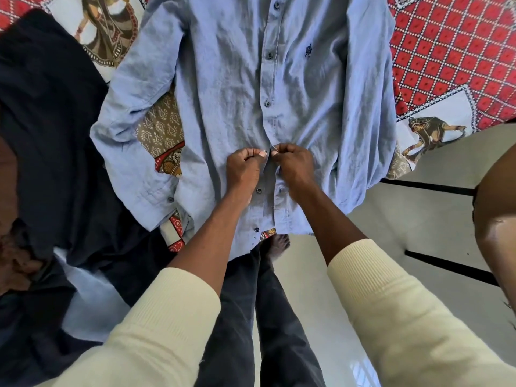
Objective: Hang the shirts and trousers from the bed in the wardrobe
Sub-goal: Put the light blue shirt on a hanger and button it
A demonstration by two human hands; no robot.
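A light blue long-sleeved shirt [293, 88] lies front up on the patterned bedsheet [452, 51], its hem hanging over the bed's edge toward me. Dark buttons run down its placket. My left hand [244, 167] pinches the left edge of the placket just below the middle. My right hand [294, 166] pinches the right edge, thumbs almost touching. A dark navy garment [47, 121] lies bunched on the bed to the left.
The bed's edge runs diagonally at the right, with pale tiled floor [418, 219] and dark grout lines beyond it. My legs in dark trousers and a bare foot [279, 244] stand below the shirt hem. A brown blurred shape fills the right edge.
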